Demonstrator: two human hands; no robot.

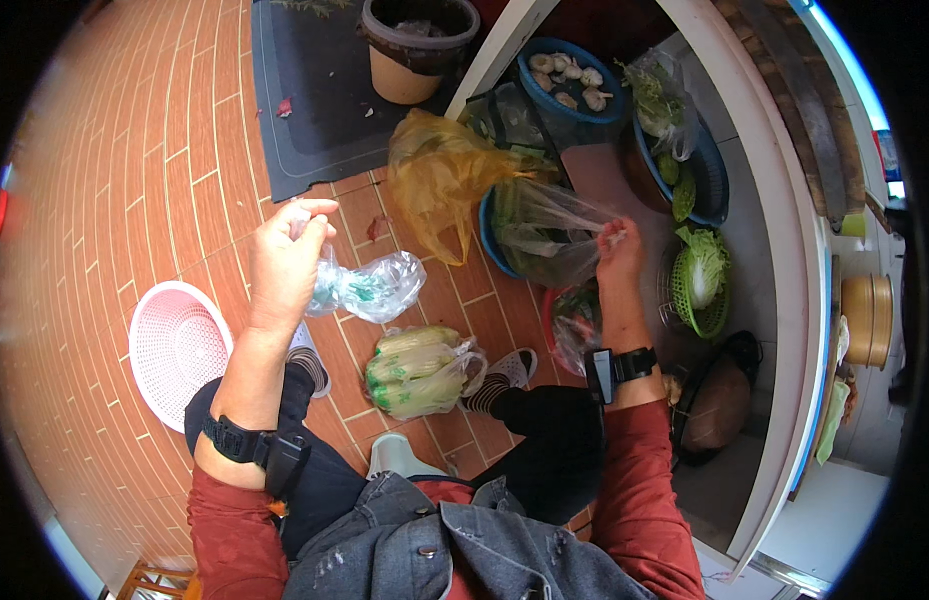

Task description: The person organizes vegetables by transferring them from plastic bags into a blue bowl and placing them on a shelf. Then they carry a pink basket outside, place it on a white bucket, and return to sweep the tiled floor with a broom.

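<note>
My left hand [288,255] is raised over the floor, its fingers closed on a crumpled clear plastic bag [382,286] that hangs to the right. With my right hand [619,251] I pinch the stretched edge of another clear plastic bag [547,232], which holds green vegetables and rests in a blue basket [498,251]. Touching that bag is a yellow plastic bag [446,176]. Between my feet lies a tied plastic bag of pale green vegetables [419,367]. Below my right hand, a red container [548,330] holds another bag of produce.
A pink-white plastic basket [179,352] stands at the left. Farther off are a lined bin [404,75] and a dark mat [322,135]. The cabinet at the right holds a blue basket of garlic [528,71], a blue basin [716,176] and a green basket with cabbage [686,304].
</note>
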